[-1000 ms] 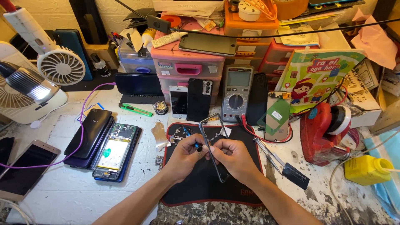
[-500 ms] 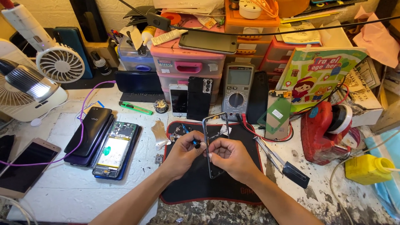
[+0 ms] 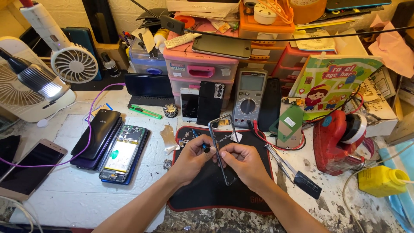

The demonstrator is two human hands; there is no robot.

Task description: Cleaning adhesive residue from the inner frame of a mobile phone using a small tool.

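Work mat point(image 3: 207, 194) at the counter's point(image 3: 77, 198) near edge, phone frame point(image 3: 221, 149) over it, opened phone point(image 3: 123, 154) to its left, multimeter point(image 3: 249, 97) behind — drawer boxes point(image 3: 200, 69) along the back edge, glue bottle point(image 3: 381, 181) far right.

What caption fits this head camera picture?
Both hands hold a thin phone frame over a black mat.

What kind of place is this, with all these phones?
Most likely a phone repair bench. An opened phone lies with its insides showing, a multimeter leans against pink parts drawers, and the left hand and right hand hold a bare phone frame.
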